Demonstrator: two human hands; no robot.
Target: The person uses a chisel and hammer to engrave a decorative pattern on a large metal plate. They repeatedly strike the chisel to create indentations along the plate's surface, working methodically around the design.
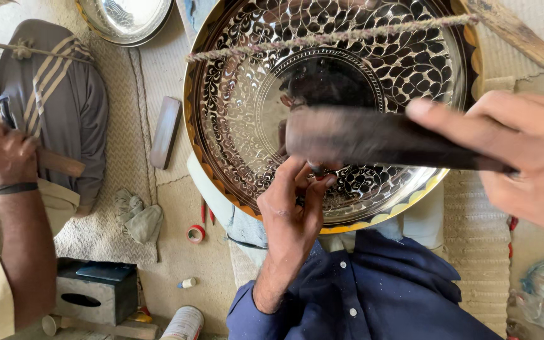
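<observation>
While my left hand [291, 208] pinches a small punch [315, 169] upright against the patterned metal tray [240, 119], my right hand [524, 151] grips a dark hammer [373, 138] across the tray, its head blurred just above the punch. The left fingers [313, 189] are narrow, closed on the punch shaft; the right fingers wrap the hammer handle tightly.

The tray rests tilted across my lap, its near rim over my blue shirt [373, 296], a twisted cord [322, 39] stretched across its upper part. I judge the step in hand to be chasing the leaf pattern — one strike among many, with much of the surface already worked.

The next move, as I see it, calls for keeping the punch tip steady on its mark and landing the hammer squarely, since a glancing blow could skid across the polished metal.

At the left edge another person's hand [1, 151] holds a wooden handle [61, 164]; a roll of red tape [196, 234] lies on the floor.
</observation>
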